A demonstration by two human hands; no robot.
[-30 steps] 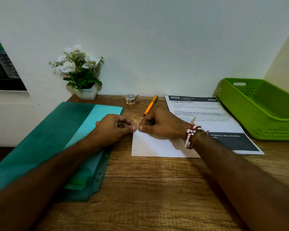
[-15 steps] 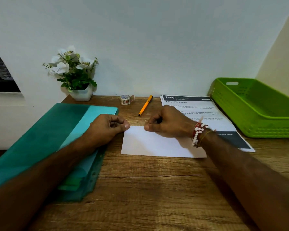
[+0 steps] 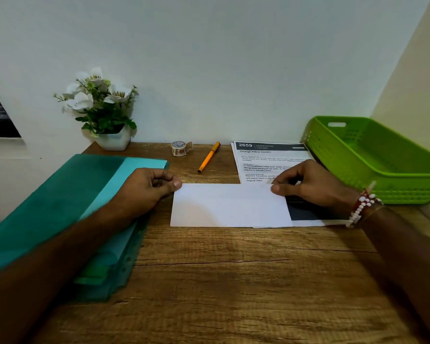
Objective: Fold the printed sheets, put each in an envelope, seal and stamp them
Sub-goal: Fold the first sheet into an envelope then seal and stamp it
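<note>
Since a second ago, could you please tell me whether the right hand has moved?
Yes. The right hand slid rightward: it sat just below the orange pen, and now pinches the far right corner of the folded sheet, over the printed sheets.

Both your forearms reach forward; your left hand point(image 3: 147, 187) and right hand point(image 3: 310, 184) curl into loose fists, thumbs pointing toward each other.

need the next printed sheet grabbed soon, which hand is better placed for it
Right, probably: the right hand lies over the stack of printed white sheets; the left hand is beyond the folded white sheet.
</note>
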